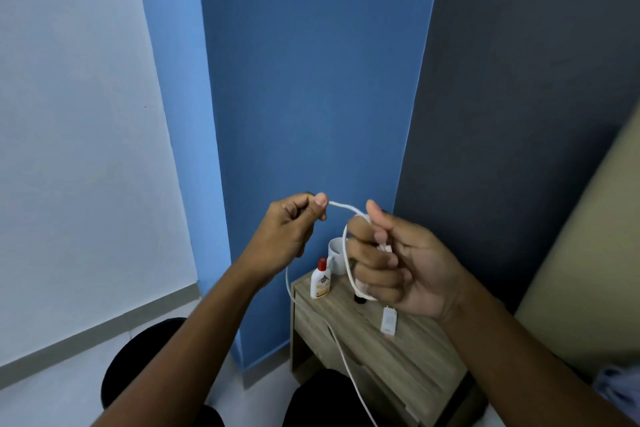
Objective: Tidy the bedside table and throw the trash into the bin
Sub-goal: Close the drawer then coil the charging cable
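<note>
The bedside table (388,347) stands in the corner, against the wall. On it, at the back, a mug (335,255) — a small bottle (320,279) just before it, to the left. Further forward lies a charger plug (388,320), apparently resting on the top — its cable (349,369) trailing off the front edge.

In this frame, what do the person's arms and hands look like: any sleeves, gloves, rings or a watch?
Both forearms are bare as far up as the picture shows: no sleeves in view. The left hand and the right hand wear no gloves, and no ring, watch or bracelet shows on the fingers or wrists that are visible. Nails are short and unpainted.
</note>
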`<action>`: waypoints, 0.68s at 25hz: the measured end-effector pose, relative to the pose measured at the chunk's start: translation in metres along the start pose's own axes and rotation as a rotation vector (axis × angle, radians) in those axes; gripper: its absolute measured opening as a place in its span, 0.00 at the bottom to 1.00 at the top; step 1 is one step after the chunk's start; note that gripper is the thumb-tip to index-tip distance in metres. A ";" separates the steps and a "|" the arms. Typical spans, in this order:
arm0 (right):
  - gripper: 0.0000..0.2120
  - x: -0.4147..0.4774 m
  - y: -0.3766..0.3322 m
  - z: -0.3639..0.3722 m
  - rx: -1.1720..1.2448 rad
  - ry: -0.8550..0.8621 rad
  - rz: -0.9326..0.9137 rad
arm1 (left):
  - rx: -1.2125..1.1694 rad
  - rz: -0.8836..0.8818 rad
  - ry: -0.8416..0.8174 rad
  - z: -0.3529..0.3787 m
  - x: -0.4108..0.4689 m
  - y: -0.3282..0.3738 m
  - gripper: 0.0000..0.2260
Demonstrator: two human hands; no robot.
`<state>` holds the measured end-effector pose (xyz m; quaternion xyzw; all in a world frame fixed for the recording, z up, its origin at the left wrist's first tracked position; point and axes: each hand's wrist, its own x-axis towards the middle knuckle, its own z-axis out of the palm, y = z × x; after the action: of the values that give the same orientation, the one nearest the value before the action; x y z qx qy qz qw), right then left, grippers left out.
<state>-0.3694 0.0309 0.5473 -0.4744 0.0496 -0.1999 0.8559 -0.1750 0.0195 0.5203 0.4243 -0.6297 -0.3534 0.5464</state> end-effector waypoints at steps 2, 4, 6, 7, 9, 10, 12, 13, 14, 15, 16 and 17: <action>0.17 0.005 -0.002 0.006 0.037 0.093 -0.172 | 0.079 -0.014 -0.060 0.010 -0.004 -0.008 0.17; 0.18 0.011 -0.006 0.003 0.075 0.219 -0.345 | 0.214 0.001 -0.162 0.019 -0.013 -0.015 0.19; 0.17 0.015 -0.012 -0.009 0.087 0.322 -0.481 | 0.350 0.050 -0.255 0.021 -0.022 -0.024 0.18; 0.17 0.017 -0.015 -0.017 0.076 0.378 -0.537 | 0.409 0.070 -0.292 0.019 -0.027 -0.026 0.18; 0.16 0.018 -0.017 -0.033 0.028 0.510 -0.615 | 0.549 0.113 -0.352 0.016 -0.036 -0.026 0.17; 0.16 0.020 -0.016 -0.038 -0.039 0.569 -0.633 | 0.635 0.151 -0.371 0.016 -0.040 -0.021 0.16; 0.15 0.027 -0.007 -0.045 -0.267 0.649 -0.616 | 0.793 0.279 -0.391 0.021 -0.047 -0.001 0.14; 0.15 0.032 0.000 -0.047 -0.404 0.676 -0.583 | 0.838 0.340 -0.389 0.023 -0.048 0.012 0.14; 0.15 0.035 0.007 -0.050 -0.552 0.688 -0.538 | 0.853 0.382 -0.380 0.023 -0.047 0.025 0.14; 0.15 0.037 0.013 -0.051 -0.722 0.688 -0.487 | 0.846 0.398 -0.376 0.020 -0.043 0.036 0.13; 0.15 0.037 0.017 -0.052 -0.900 0.685 -0.432 | 0.815 0.385 -0.380 0.016 -0.040 0.045 0.10; 0.15 0.035 0.019 -0.051 -1.043 0.662 -0.365 | 0.755 0.357 -0.393 0.010 -0.037 0.054 0.07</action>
<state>-0.3459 -0.0143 0.5072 -0.7421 0.3203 -0.4279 0.4044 -0.1917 0.0742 0.5534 0.4036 -0.8691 -0.0735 0.2764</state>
